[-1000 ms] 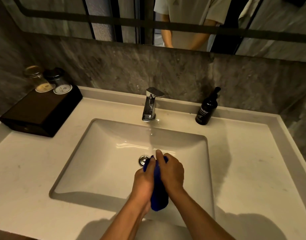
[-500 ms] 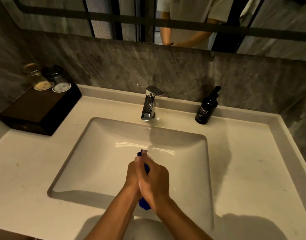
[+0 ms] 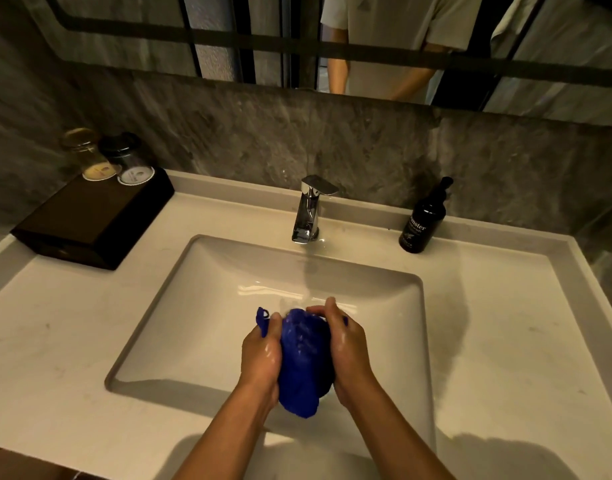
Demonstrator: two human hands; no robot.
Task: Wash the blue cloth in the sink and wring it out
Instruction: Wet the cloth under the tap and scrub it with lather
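Observation:
The blue cloth (image 3: 304, 358) is bunched into a wet wad over the white sink basin (image 3: 193, 306). My left hand (image 3: 261, 355) grips its left side, with a small blue loop sticking out above the fingers. My right hand (image 3: 348, 344) grips the right side, fingers curled over the top. Both hands glisten with water. A stream of water runs from the chrome faucet (image 3: 309, 209) down onto the cloth's upper end. The drain is hidden behind the hands and cloth.
A dark soap bottle (image 3: 423, 221) stands right of the faucet on the white counter (image 3: 505, 323). At the back left a dark box (image 3: 90, 216) carries two upturned glasses (image 3: 110, 157). Behind is a grey stone wall under a mirror.
My hands, pressed together around the cloth half a second ago, have parted to its sides. The cloth has spread from a narrow roll into a wider wad.

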